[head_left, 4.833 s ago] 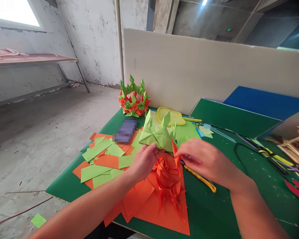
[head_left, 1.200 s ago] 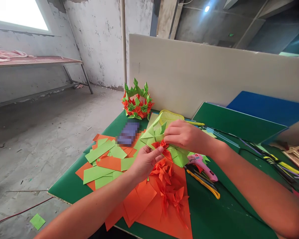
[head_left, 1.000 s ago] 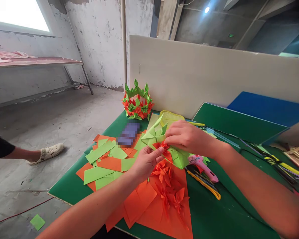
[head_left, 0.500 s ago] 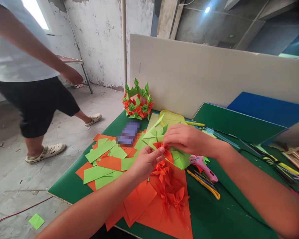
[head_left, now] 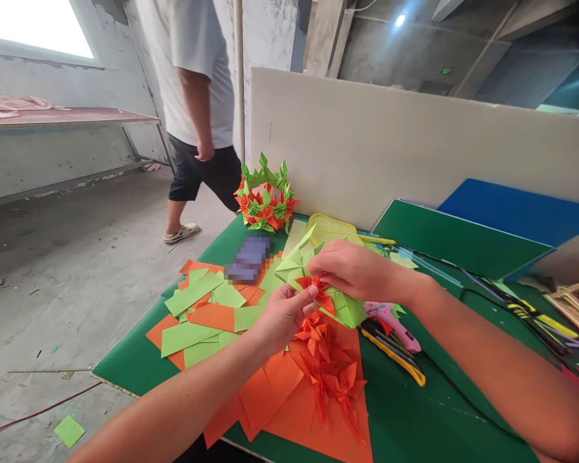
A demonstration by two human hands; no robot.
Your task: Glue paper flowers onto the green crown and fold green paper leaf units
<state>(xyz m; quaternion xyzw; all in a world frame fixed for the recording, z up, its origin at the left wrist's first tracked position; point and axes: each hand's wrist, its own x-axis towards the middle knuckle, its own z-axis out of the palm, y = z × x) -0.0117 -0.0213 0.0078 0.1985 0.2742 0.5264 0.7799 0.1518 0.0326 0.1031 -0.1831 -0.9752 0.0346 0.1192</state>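
While the left hand [head_left: 282, 315] pinches a small orange flower [head_left: 318, 289] between thumb and fingers, the right hand [head_left: 354, 270] closes its fingers on the top of the green folded piece [head_left: 294, 260], which is held just above the desk [head_left: 439, 411] between the two hands. The flower sits pressed against the green piece right at the fingertips (whether it is fixed there I cannot tell). Judging by how things lie, the work is partway: only this one flower shows on the green piece, while a finished wreath [head_left: 265, 196] of green points and orange flowers stands beyond the fingers, by the white board [head_left: 415, 141]. Several loose flowers [head_left: 330, 366] lie just below the left fingers on an orange sheet [head_left: 289, 411], not yet attached to anything. Left of the fingers, paper strips [head_left: 197, 315] in green and orange lie flat and unfolded. A pink glue gun [head_left: 390, 318] lies just right of the fingers, under the right wrist, beside a yellow knife [head_left: 400, 363]. Another person [head_left: 197, 96] is on the floor beyond the desk.
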